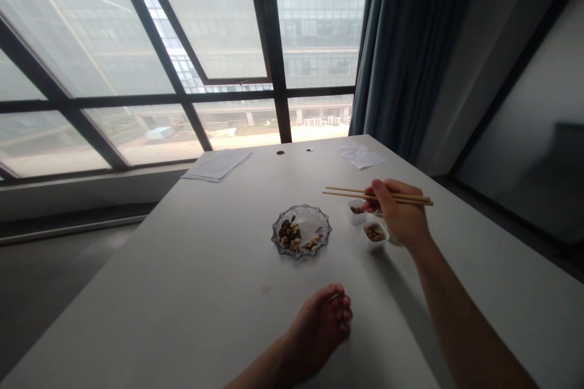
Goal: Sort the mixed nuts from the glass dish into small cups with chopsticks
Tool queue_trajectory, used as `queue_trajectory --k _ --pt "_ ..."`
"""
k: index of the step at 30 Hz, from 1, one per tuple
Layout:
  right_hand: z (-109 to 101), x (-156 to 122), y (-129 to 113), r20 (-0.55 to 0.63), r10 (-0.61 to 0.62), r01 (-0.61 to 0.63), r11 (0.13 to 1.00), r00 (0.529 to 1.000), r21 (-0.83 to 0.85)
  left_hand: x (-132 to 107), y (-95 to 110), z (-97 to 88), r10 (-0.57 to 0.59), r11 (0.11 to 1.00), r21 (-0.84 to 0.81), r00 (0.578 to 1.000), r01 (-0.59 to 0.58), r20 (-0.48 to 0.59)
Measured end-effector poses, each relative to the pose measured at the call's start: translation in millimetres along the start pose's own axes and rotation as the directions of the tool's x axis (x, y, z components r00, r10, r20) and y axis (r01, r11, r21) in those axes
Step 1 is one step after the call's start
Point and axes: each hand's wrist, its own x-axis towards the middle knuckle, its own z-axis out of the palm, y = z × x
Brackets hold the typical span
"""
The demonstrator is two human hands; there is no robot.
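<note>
On the left of the white surface [191, 267], toward the window, we see a flat stack of white papers [216, 165], perhaps set there to leave room for the dishes. Near the middle stands our scallop-edged clear glass bowl [314, 219], holding dark brown pieces [287, 235] mostly on its left and paler pieces [314, 242] at the right; its central spot probably suits our reach. Our left hand [319, 326] is on the near side of the bowl, apart from it, its fingers curled narrow around nothing we can see, likely just resting. Farther right, two small white plastic tubs, a back one [355, 219] and a front one [374, 247], each hold brownish pieces, just beside each other. Our right hand [401, 213] holds two pale wooden chopsticks [347, 195], fingers closed well behind the tips, presumably for leverage; the tips point left, slightly parted, with nothing between them.
</note>
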Motion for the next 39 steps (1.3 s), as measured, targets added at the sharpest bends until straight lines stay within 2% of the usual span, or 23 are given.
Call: queue_trajectory --k 3,7,11,15,19,28,33,39 --pt "10 -6 6 0.151 0.050 -0.034 0.994 0.987 -0.107 0 0 -0.3 0.000 1.000 0.002 1.000 0.000 0.003" --pt "20 -13 12 0.365 0.082 -0.006 0.978 0.927 -0.206 1 0 0.8 0.004 1.000 0.012 1.000 -0.004 0.004" --pt "31 -20 21 0.455 0.127 0.003 0.962 0.881 -0.274 1 0 1.2 0.001 1.000 0.024 1.000 -0.001 0.004" --pt "40 -25 28 0.492 0.159 0.000 0.952 0.856 -0.307 2 -2 -1.1 0.001 0.999 0.042 1.000 -0.001 0.008" --pt "41 -26 27 0.490 0.146 0.025 0.945 0.859 -0.325 3 -3 -3.7 0.006 0.999 0.041 1.000 -0.007 0.025" --pt "38 -23 27 0.465 0.145 -0.020 0.965 0.874 -0.263 2 -2 -0.7 0.009 0.999 0.038 1.000 -0.009 0.012" --pt "34 -21 25 0.448 0.183 -0.036 0.948 0.875 -0.317 2 -2 -1.4 0.006 0.999 0.047 1.000 -0.007 0.024" --pt "39 -26 25 0.482 0.159 0.037 0.927 0.862 -0.373 3 -2 -1.6 -0.003 1.000 0.030 1.000 0.002 0.023"
